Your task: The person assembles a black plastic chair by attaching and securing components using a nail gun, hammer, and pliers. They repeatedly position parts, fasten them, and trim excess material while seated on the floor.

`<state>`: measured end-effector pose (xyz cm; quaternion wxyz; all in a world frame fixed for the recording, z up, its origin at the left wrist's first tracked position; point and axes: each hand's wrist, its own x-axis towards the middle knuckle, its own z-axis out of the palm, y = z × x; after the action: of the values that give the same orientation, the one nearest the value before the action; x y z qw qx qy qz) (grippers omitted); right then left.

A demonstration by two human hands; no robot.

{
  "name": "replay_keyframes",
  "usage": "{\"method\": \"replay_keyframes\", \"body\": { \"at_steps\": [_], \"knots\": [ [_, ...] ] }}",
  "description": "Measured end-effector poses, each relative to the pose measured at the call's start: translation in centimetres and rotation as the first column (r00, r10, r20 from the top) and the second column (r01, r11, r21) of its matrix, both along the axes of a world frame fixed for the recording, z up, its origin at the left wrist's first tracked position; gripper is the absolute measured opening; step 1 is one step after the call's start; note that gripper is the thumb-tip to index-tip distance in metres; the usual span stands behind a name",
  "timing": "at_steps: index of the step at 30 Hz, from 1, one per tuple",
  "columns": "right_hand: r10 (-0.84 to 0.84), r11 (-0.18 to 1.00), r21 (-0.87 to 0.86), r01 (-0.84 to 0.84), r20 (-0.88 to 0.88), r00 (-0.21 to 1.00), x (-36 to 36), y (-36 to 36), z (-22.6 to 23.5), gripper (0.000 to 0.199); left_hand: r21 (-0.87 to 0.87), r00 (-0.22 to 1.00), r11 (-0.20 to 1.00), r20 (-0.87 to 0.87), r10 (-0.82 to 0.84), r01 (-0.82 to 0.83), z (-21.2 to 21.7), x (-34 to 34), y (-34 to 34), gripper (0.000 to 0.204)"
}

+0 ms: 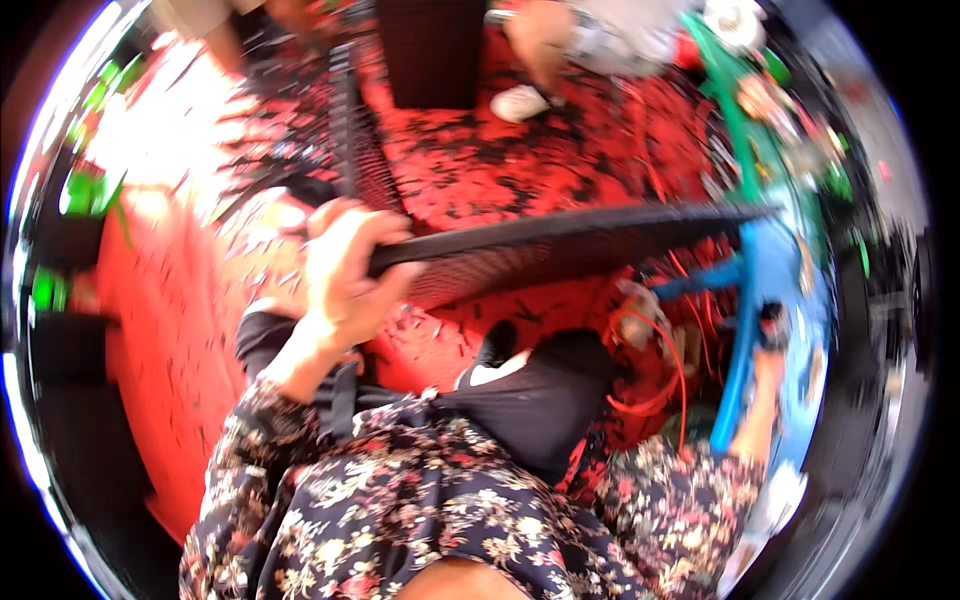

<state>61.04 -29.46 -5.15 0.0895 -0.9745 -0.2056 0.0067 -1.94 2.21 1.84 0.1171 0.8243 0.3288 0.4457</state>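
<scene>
The near end of a black mesh panel [560, 245] is gripped by the closed left hand [345, 275]. A blue frame [750, 330] is apparently grasped by the blurred right hand [768, 345]. Beyond lies the red floor [560, 150].

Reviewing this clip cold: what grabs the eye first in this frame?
The bright red floor, strewn with dark scraps, fills the middle. Across it the left hand grips one end of a long black mesh panel reaching rightward. At right, the right hand is at a blue frame.
</scene>
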Motion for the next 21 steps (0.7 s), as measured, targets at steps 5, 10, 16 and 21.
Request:
{"method": "replay_keyframes", "body": {
  "at_steps": [5, 10, 16, 21],
  "knots": [
    [0.016, 1.000, -0.018, -0.016, -0.016, 1.000, -5.9, 4.7, 4.2, 0.043, 0.038, 0.995, 0.996, 0.067, -0.080, 0.078, -1.0, -0.6, 0.4, 0.048],
    [0.417, 0.829, 0.503, -0.245, -0.264, 0.870, -19.2, 7.3, 12.3, 0.024, 0.041, 0.989, 0.995, 0.112, -0.093, 0.089, -1.2, 0.3, 0.8, 0.049],
    [0.631, 0.743, 0.598, -0.302, -0.475, 0.613, -34.9, 12.3, 20.2, 0.018, 0.014, 0.985, 0.991, 0.110, -0.136, 0.136, -0.5, 1.7, 1.1, 0.053],
    [0.632, 0.775, 0.577, -0.259, -0.686, 0.361, -40.5, 13.7, 20.3, 0.019, 0.045, 0.979, 0.987, 0.132, -0.157, 0.152, -2.3, 3.8, 0.5, 0.057]
  ]
}}
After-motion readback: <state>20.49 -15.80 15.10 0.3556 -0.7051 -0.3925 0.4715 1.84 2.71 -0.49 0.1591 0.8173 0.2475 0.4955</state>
